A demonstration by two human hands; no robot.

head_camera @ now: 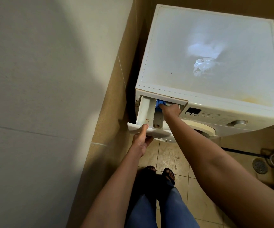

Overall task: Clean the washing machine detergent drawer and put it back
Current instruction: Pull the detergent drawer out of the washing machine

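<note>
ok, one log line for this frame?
detergent drawer: extended from washing machine, not removed | left hand: grips drawer front | right hand: fingertip on blue tab

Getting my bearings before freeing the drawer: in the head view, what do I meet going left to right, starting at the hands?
In order: left hand gripping the drawer front → right hand → display → dial → floor drain.

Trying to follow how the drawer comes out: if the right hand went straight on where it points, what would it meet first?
The right hand points into the detergent drawer; first comes the blue insert at the back, which its fingertip seems to touch.
</note>
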